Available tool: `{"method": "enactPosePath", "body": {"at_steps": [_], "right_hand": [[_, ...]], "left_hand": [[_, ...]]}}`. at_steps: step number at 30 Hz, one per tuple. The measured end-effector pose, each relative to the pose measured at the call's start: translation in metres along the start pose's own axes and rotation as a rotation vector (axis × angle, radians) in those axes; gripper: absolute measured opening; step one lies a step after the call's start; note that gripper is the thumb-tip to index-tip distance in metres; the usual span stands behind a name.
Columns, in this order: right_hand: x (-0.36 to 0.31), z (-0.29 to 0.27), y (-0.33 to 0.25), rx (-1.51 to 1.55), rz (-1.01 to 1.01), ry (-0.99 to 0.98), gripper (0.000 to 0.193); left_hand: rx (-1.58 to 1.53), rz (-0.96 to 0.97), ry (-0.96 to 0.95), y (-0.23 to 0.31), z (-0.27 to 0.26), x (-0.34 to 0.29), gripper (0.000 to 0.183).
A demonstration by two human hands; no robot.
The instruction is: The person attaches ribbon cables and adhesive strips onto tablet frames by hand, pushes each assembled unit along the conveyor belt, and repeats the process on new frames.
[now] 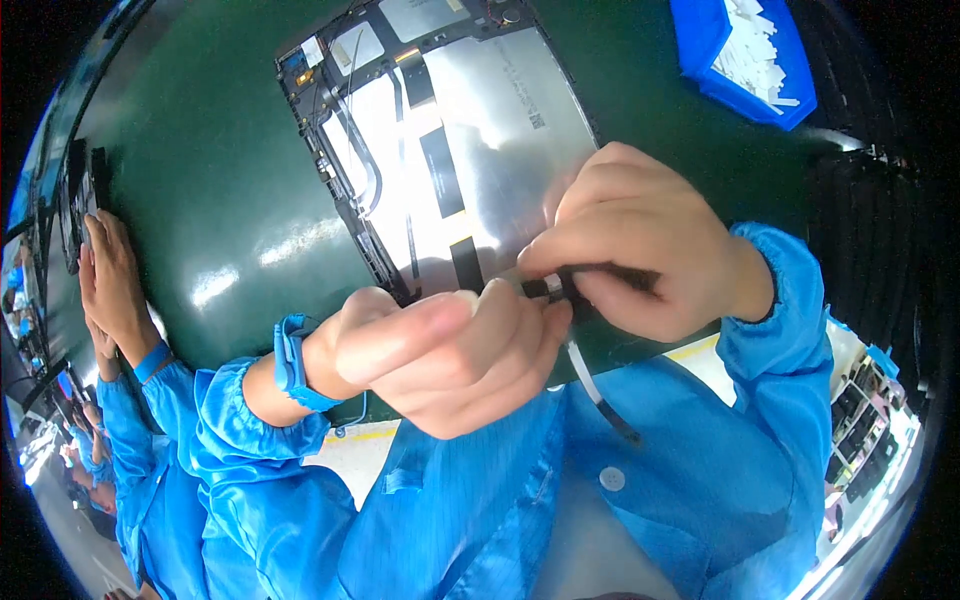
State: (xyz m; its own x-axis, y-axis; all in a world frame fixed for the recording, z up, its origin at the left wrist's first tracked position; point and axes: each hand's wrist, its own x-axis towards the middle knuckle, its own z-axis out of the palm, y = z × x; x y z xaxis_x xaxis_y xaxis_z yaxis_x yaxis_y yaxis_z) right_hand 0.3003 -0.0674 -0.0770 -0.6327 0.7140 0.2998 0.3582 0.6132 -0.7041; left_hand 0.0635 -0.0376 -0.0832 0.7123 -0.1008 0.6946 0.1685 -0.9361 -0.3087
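Note:
An opened tablet-like device (500,110) with a silver metal back, dark frame and internal cables lies on the green bench. At its near edge, my left hand (450,350) is closed, fingers curled, with its fingertips pinching a thin flat ribbon cable (582,375). My right hand (650,240) meets it from the right, thumb and forefinger closed on the same cable's black-and-silver part. The cable's grey strip hangs below the hands, ending in a dark tip over my blue smock. The fingers hide much of the pinched part.
A blue bin (700,45) of small white strips stands at the far right of the green bench (220,120). On the left, a co-worker's hands (115,285) hold a dark object (78,200). A blue wrist strap (293,365) circles my left wrist.

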Motion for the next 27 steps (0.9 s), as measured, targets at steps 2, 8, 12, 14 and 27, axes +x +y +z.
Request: {"method": "enactPosePath", "body": {"at_steps": [2, 8, 12, 14, 27], "right_hand": [[-0.014, -0.01, 0.007, 0.005, 0.007, -0.006, 0.028], [-0.015, 0.0, 0.012, 0.075, 0.091, 0.109, 0.017], [-0.01, -0.018, 0.019, -0.019, 0.193, 0.163, 0.012], [-0.019, -0.033, 0.032, -0.249, 0.151, 0.427, 0.01], [-0.049, -0.065, 0.028, -0.717, 0.039, 0.315, 0.023]], "left_hand": [[-0.04, 0.037, -0.032, 0.005, 0.013, 0.007, 0.015], [-0.137, 0.314, 0.156, 0.004, 0.036, 0.004, 0.012], [-0.128, 0.467, 0.383, 0.015, 0.037, 0.0, 0.016], [-0.145, 0.342, 0.336, 0.008, 0.026, 0.001, 0.015], [-0.478, -0.698, -0.233, -0.028, 0.05, 0.01, 0.024]]}}
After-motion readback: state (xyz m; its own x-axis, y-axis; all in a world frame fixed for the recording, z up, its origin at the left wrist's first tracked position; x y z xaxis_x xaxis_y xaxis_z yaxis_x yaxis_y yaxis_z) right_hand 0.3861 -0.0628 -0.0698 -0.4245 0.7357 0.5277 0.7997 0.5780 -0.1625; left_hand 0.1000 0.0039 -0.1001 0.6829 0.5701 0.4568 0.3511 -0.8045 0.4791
